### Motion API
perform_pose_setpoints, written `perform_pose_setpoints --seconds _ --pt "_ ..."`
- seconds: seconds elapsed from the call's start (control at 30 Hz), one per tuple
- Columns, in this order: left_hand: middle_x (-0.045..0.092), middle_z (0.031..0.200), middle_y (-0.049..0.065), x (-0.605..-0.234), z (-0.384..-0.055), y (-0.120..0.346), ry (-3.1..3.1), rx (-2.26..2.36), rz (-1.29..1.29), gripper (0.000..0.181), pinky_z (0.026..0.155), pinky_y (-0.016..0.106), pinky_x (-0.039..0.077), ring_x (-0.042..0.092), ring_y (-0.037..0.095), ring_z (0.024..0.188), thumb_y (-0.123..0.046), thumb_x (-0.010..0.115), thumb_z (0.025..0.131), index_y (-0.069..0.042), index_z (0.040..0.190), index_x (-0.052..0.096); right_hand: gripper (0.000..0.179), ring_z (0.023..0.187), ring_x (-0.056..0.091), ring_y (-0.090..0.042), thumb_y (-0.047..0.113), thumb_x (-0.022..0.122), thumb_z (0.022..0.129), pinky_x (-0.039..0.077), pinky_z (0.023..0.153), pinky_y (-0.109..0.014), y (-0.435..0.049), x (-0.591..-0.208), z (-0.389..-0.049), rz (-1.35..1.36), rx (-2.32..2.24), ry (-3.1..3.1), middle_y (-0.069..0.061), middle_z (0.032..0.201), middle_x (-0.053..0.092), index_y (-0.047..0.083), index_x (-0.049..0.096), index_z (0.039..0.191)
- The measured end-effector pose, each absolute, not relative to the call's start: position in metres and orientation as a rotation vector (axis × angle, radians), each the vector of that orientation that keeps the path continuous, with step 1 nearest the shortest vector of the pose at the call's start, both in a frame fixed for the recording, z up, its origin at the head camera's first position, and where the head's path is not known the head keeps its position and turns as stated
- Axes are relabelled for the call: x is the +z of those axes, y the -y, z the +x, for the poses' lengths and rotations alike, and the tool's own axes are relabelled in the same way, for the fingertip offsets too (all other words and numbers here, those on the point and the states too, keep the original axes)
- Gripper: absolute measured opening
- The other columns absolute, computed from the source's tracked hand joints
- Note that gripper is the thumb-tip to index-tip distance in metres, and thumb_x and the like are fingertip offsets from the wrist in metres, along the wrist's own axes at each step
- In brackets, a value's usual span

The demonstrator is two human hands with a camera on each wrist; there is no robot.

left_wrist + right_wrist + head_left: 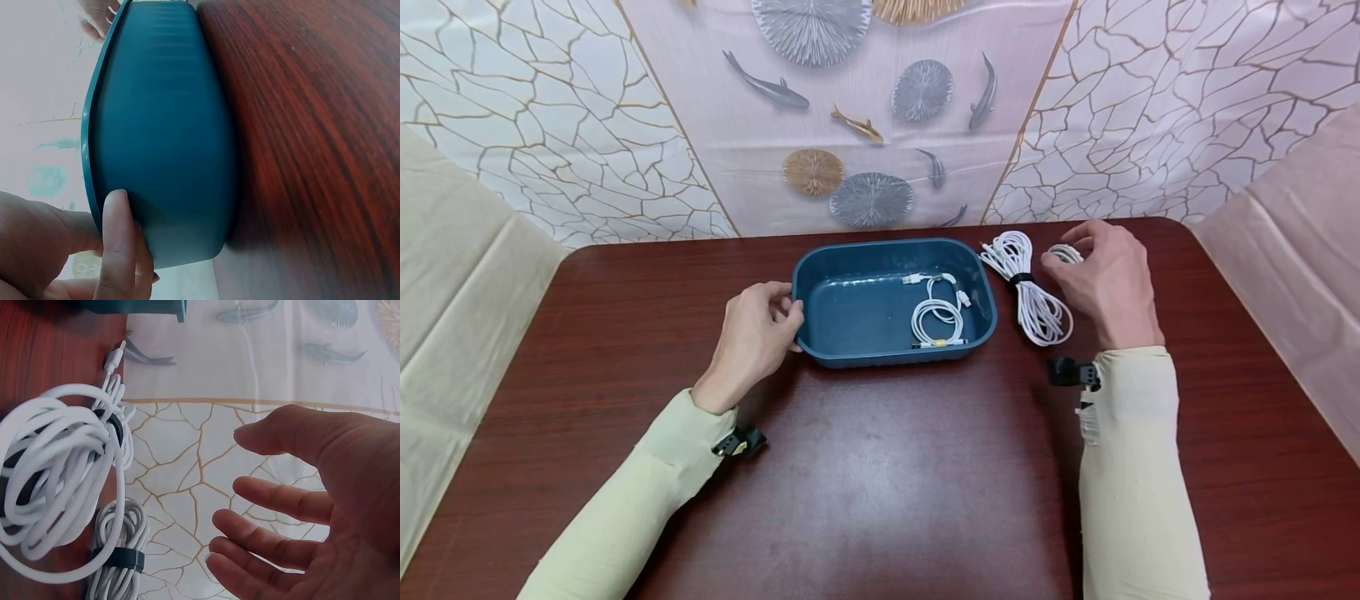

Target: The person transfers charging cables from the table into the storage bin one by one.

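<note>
My left hand (756, 321) grips one end of a blue bin (865, 312) on the tabletop (865, 475). My right hand (1108, 279), fingers spread, hovers by a grey cable bundle (119, 553).

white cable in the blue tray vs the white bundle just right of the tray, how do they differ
The tray cable lies inside the tray; the bundle lies outside, on the table. The tray cable forms a small round coil; the bundle is elongated, cinched by a black strap. Both are white.
</note>
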State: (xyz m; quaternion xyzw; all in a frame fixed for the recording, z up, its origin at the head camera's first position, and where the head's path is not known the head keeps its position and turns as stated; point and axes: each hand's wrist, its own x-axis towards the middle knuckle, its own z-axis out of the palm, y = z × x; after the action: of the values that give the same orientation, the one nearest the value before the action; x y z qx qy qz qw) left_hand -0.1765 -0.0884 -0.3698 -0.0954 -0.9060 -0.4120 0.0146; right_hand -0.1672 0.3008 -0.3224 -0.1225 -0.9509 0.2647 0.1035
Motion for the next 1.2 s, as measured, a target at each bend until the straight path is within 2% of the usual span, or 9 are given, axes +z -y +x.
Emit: perform_pose_setpoints --seconds 0.27,1.0,1.2 --pt "0.067 0.091 0.014 -0.370 -0.177 0.089 2.819 -1.286 -0.296 0.035 0.052 0.022 0.059 0.067 0.012 0.052 -0.013 0.059 0.101 0.008 0.129 0.062 0.045 0.118 0.056 -0.043 0.035 0.058 0.095 0.050 0.095 -0.060 -0.305 -0.326 -0.167 -0.390 0.791 2.809 -0.029 0.123 0.064 0.001 0.064 0.125" --pt "0.067 0.090 0.014 -0.371 -0.177 0.089 2.815 -1.293 -0.305 0.035 0.052 0.022 0.060 0.067 0.012 0.053 -0.013 0.059 0.100 0.007 0.129 0.062 0.041 0.115 0.060 -0.044 0.032 0.064 0.094 0.051 0.093 -0.059 -0.317 -0.336 -0.171 -0.365 0.798 2.804 -0.030 0.121 0.067 0.001 0.065 0.122" --pt "0.067 0.090 0.013 -0.371 -0.177 0.089 2.818 -1.283 -0.295 0.035 0.052 0.022 0.060 0.067 0.012 0.054 -0.014 0.059 0.101 0.007 0.128 0.063 0.042 0.117 0.059 -0.044 0.031 0.064 0.095 0.050 0.095 -0.060 -0.319 -0.338 -0.172 -0.363 0.810 2.814 -0.030 0.125 0.066 0.001 0.064 0.125"
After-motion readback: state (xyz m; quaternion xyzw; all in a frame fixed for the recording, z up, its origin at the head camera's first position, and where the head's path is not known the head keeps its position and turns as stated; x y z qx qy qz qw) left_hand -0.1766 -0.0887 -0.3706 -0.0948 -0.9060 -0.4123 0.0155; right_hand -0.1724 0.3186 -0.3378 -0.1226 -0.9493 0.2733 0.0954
